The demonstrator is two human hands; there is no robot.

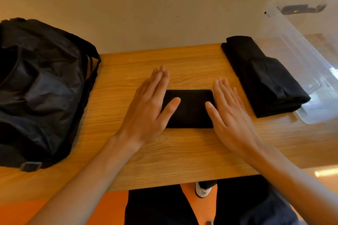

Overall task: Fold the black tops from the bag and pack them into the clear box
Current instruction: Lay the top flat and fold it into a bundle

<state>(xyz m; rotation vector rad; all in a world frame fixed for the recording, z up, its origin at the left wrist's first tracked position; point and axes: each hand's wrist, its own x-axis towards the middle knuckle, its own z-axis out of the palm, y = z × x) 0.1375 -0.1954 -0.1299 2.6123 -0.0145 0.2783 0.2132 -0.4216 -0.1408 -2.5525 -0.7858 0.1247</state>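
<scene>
A small folded black top [190, 109] lies flat in the middle of the wooden table [182, 151]. My left hand [151, 104] rests flat over its left end, fingers straight and slightly apart. My right hand [230, 111] lies flat at its right end, thumb on the cloth. Neither hand grips anything. A stack of folded black tops [263, 76] sits at the right, beside the clear box [300, 60]. The black bag [40, 86] slumps on the table's left side.
The table stands against a plain beige wall [146, 5]. The clear box overhangs the table's right end. Below the near edge I see dark trousers [237, 202] and a white shoe [202, 191] on an orange floor.
</scene>
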